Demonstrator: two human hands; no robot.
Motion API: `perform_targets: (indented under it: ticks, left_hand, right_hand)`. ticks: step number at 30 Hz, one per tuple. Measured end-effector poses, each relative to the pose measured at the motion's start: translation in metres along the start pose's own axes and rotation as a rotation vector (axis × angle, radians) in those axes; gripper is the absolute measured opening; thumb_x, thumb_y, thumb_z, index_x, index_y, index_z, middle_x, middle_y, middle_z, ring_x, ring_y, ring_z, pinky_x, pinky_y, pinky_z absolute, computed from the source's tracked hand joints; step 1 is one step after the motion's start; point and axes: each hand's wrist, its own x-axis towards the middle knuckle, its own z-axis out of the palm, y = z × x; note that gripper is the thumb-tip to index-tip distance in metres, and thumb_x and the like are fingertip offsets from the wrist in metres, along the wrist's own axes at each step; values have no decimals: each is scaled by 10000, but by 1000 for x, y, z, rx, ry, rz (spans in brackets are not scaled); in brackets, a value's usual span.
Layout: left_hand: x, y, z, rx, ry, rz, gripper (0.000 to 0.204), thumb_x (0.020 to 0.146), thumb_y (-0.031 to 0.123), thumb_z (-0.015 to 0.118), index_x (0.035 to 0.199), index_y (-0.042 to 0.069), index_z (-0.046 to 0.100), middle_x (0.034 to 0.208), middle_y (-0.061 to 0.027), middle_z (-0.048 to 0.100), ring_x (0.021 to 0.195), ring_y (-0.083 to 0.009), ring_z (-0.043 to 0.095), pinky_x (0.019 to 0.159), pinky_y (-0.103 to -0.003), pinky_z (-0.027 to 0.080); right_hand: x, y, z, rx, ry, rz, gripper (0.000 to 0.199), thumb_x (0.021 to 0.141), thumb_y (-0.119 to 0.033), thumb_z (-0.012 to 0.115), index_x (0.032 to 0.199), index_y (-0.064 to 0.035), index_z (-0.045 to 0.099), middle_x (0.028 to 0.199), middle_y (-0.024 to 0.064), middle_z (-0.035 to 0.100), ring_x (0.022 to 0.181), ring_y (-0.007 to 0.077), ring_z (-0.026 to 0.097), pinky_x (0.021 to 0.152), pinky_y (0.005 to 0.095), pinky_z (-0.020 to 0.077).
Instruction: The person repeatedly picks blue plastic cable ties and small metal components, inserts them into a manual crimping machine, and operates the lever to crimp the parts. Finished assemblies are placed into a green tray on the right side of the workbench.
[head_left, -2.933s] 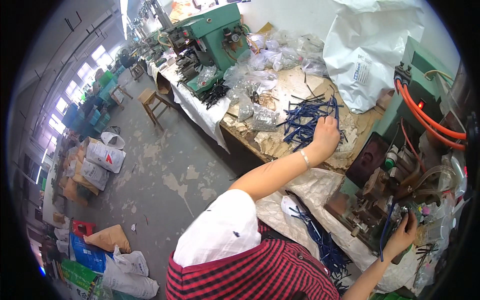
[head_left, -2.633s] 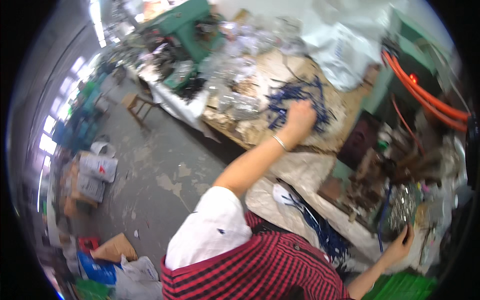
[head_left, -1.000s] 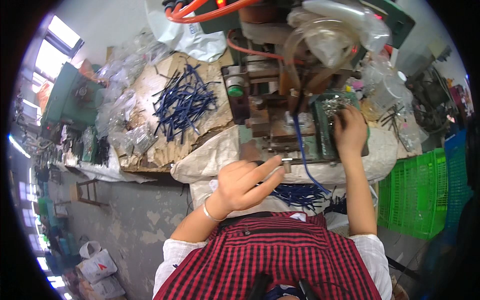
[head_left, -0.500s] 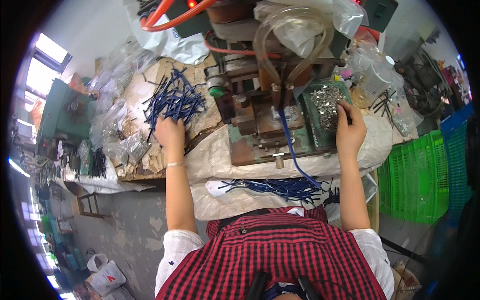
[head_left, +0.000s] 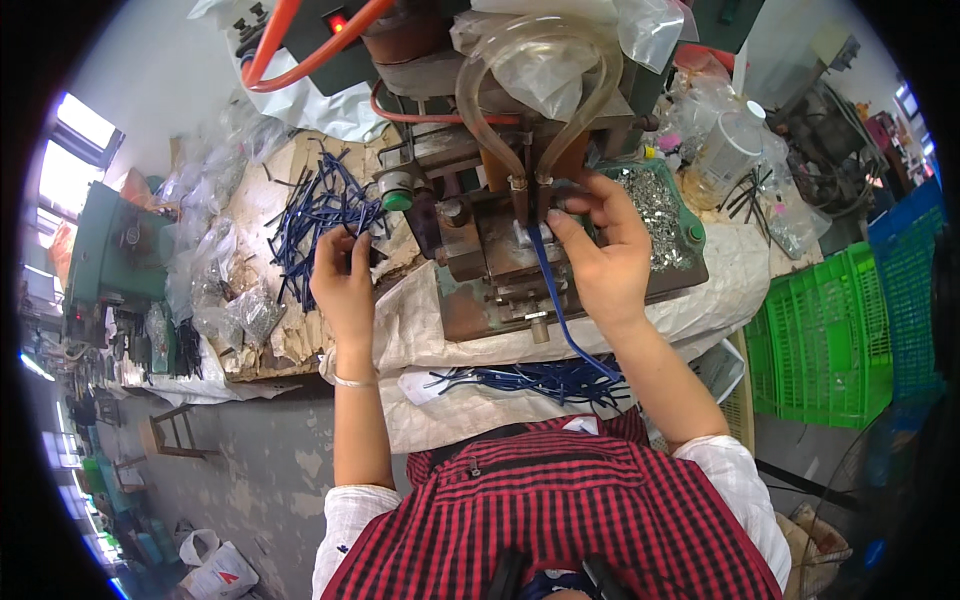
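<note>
While the blue strip (head_left: 553,300) stands with its upper end in the machine (head_left: 470,240) and its lower end hanging over the front edge, I look with most worry at the right hand (head_left: 612,258). Its fingers are half bent and its thumb is close to the top of the strip, with a gap between thumb and forefinger; whether a small thing is in the tips, I cannot tell. Because this thumb is so near to the working parts, a stroke at the wrong instant could pinch it, and the red lamp (head_left: 338,22) is lit, so I suppose the power is on. The left hand (head_left: 343,283) is at the near side of the strip pile (head_left: 318,200), loosely curled, thumb and fingers a little parted; I cannot see surely if it has hold of a strip. There the strips lie crossed, so one pull could drag out several. The hanging end meets, in my view, the lower bundle (head_left: 540,381), and it might catch there and be tugged crooked. The right wrist is just beside the tray (head_left: 690,262) of metal bits (head_left: 650,205), which a careless turn could spill.
</note>
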Motion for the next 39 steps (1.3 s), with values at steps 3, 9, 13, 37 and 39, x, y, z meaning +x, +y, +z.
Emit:
perform_targets:
  ticks: [3,9,13,37,39]
  left_hand:
    - [-17,28,9,-284,-2,64,88,992,0,684,1069,-33,659,953,-43,724,825,-70,664,770,-225,536]
    - [-23,142,-1,-192,52,828,163,855,-91,751,980,-32,665,919,-187,728,810,-291,745,678,-350,585]
    - [-43,157,-2,13,-304,1006,201,767,32,846,899,19,695,1030,-181,748,572,-150,571,497,-263,418]
    - [-53,82,-23,281,-112,956,218,767,-28,779,971,49,770,1035,-137,787,676,-187,673,586,-280,528]
    - [-35,65,-45,280,-42,638,174,845,-100,735,991,-6,743,1013,-144,774,743,-216,694,657,-295,535]
  right_hand:
    - [-4,1,3,177,13,164,442,902,39,716,1320,49,571,1037,77,725,951,108,664,896,250,517]
    - [3,-29,10,391,-12,328,473,916,39,686,1360,54,524,1020,92,724,968,108,666,897,251,513]
    - [-7,-45,-4,301,-135,214,537,928,35,646,1437,48,476,1162,152,720,1111,180,662,1004,312,493]
    - [18,78,-92,-1079,-18,-281,164,803,-90,747,958,-57,705,1012,121,698,968,324,662,778,429,549]
    - [0,71,-108,-734,146,-36,161,896,-77,730,1049,-36,705,984,74,715,885,226,677,785,344,544]
